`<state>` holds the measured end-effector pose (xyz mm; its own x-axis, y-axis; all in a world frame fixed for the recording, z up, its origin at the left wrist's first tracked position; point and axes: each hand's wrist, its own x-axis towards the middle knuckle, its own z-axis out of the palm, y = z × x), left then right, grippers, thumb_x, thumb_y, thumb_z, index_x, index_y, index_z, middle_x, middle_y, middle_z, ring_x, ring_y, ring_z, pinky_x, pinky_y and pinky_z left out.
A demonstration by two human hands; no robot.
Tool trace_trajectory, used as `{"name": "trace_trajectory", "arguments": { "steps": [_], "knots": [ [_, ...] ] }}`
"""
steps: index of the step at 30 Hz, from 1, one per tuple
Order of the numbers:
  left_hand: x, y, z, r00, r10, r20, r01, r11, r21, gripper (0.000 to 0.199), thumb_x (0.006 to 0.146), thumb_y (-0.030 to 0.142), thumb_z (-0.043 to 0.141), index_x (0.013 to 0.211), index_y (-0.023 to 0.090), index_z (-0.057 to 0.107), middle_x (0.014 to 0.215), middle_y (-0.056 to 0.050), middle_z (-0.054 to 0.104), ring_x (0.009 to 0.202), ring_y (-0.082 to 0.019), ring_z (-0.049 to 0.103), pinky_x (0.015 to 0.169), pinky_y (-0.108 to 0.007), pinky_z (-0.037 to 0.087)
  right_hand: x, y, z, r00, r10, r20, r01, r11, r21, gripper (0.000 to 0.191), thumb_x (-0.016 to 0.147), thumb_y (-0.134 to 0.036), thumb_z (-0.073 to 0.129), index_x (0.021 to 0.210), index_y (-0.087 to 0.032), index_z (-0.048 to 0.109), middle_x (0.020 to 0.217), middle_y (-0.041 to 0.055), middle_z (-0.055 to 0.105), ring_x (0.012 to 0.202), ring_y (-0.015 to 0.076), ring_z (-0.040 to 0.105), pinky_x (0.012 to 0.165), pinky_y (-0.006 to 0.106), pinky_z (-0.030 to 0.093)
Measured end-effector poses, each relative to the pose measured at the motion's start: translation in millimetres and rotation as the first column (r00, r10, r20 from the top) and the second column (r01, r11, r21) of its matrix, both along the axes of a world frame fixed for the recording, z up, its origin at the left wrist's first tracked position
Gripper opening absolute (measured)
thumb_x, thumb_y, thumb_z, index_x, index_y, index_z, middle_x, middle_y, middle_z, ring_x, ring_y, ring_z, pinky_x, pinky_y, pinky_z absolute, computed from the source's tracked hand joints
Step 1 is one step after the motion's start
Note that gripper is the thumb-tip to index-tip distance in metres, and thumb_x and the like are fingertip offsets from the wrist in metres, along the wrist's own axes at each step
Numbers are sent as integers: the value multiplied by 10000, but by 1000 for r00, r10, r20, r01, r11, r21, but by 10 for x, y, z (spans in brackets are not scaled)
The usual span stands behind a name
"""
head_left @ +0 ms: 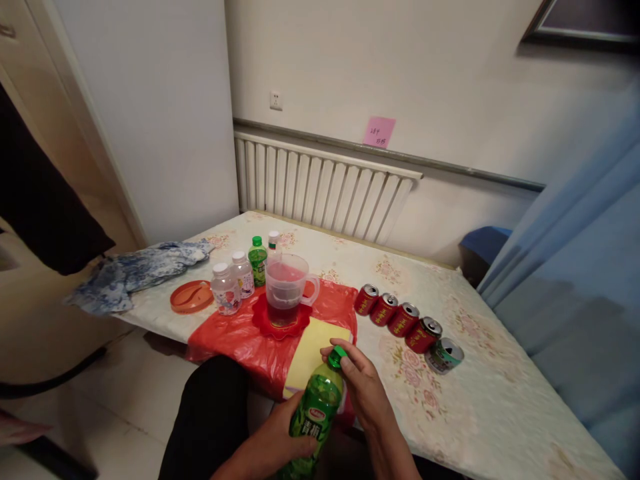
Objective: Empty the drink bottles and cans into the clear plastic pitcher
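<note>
A green drink bottle (320, 410) is tilted in front of me, near the table's front edge. Around its body my left hand (280, 433) is wrapped. The fingers of my right hand (359, 373) are at the green cap, which sits on the bottle's neck. Just beyond the bottle lies a yellow paper (316, 353) on a red plastic sheet (225, 337). A clear pitcher (286, 292) with dark liquid in its bottom stands on a red scalloped dish (260, 320).
Left of the pitcher stand two white-capped jars (227, 293), another green bottle (257, 261) and a clear bottle (273, 247). An orange lid (191, 297) and a blue-white cloth (145, 270) lie farther left. Several opened red cans (403, 320) and a green-silver can (444, 357) form a row at right.
</note>
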<state>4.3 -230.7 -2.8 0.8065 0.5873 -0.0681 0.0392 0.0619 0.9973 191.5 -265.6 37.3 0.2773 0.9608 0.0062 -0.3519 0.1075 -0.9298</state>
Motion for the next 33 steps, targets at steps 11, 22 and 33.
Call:
{"name": "trace_trajectory", "arguments": {
  "steps": [11,22,33],
  "knots": [
    [-3,8,-35,1000,2,6,-2,1000,-1,641,676,240,724,1282,167,530,1114,-49,645,976,-246,571,924,-368,429,-12,-9,5,1000,-1,-1,1,1000,-4,471,746,-470,739,1129,-204,669,1026,101,731,1006,268,642,944,422,438],
    [0,14,-86,1000,8,19,-8,1000,-7,634,663,232,728,1264,152,543,1039,-48,659,959,-251,571,915,-369,430,-6,-4,-10,1000,-8,7,8,1000,-4,474,743,-475,740,1124,-202,672,1016,102,733,1002,272,644,946,432,440],
    [-2,8,-40,1000,0,1,0,1000,-6,636,657,176,685,1274,172,529,1082,-35,651,1012,-255,562,913,-360,436,-3,-9,-10,1000,-3,16,3,1000,-6,461,758,-474,727,1131,-209,669,1027,102,729,1013,270,637,951,428,428]
  ]
}}
